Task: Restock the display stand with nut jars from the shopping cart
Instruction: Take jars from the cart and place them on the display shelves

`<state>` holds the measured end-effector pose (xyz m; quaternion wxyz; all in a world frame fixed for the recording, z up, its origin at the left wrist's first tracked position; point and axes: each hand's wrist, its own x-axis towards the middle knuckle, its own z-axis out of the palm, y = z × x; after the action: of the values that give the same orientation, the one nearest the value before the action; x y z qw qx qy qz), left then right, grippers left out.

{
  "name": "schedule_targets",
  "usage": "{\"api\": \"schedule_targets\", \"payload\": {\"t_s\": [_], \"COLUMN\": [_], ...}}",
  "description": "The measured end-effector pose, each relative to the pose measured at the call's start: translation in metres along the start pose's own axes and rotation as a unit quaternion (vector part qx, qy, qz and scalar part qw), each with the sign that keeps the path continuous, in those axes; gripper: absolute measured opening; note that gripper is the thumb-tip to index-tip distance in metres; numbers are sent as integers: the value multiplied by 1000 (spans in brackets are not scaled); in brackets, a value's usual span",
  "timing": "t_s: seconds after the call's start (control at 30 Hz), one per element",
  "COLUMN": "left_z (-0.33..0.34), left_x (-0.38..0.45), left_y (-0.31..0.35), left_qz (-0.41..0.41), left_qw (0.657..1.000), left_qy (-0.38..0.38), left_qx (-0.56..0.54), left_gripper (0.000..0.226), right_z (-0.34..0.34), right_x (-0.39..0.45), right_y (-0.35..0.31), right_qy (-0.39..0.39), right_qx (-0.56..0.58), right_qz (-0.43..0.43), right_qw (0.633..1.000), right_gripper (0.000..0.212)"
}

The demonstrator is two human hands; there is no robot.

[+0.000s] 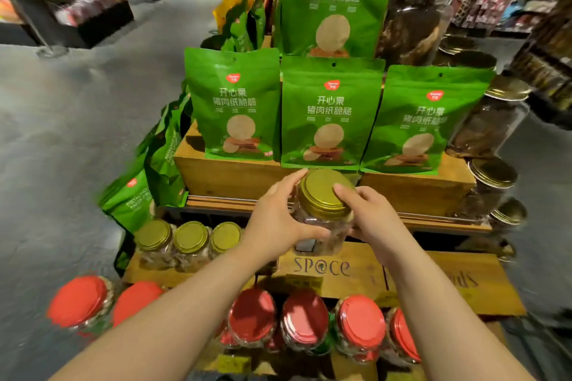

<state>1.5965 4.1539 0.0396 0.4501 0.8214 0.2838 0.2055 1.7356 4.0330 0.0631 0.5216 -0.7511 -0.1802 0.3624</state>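
The head view looks down at a wooden display stand point(235, 176) in a shop. Both hands hold 1 nut jar point(322, 216) with a gold lid point(325, 192). The left hand point(278, 219) wraps around the jar's left side, with the thumb across the clear front. The right hand point(371, 216) grips the right side, and 1 finger lies on top of the lid. Both hands are curled around the jar, so neither is free.

The jar stands nearly straight up, lid on top, tipped a little toward the stand. It is right between the 2 hands, in the middle of the stand, and both hands look equally near to it. I cannot tell if its bottom touches the wood or hangs just above it.

To the left, on the same wooden step point(161, 272), 3 gold-lid jars point(188, 241) sit in a row. The held jar is just past the end of that row, with a small gap between. So I think the next move is to slide it left and set it down next to them.

Green snack bags point(328, 114) stand on the step above. Red-lid jars point(306, 318) fill the bottom of the picture. The shopping cart is not clear to see.
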Motion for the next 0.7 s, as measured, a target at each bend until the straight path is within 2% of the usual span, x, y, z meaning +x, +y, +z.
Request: {"api": "schedule_targets", "payload": {"t_s": [0.1,0.23,0.33,0.57,0.7], "left_z": [9,26,42,68,79], "left_x": [8,11,14,19,24], "left_y": [-24,-59,-88,-135,-155], "left_qz": [-20,-92,-123,-150,-146], "left_qw": [1000,992,987,983,987], "left_qy": [-10,-45,-64,-85,-68], "left_qx": [-18,-72,-76,-64,-16], "left_gripper": [117,126,123,123,102], "right_z": [8,18,25,37,42], "right_x": [17,34,49,81,99], "right_y": [17,42,64,105,132], "right_qy": [13,29,37,20,16], "right_qx": [-6,-18,-5,6,-15], "right_qz": [16,40,53,85,86], "right_qw": [1000,999,998,996,996], "right_gripper": [40,29,23,32,37]}}
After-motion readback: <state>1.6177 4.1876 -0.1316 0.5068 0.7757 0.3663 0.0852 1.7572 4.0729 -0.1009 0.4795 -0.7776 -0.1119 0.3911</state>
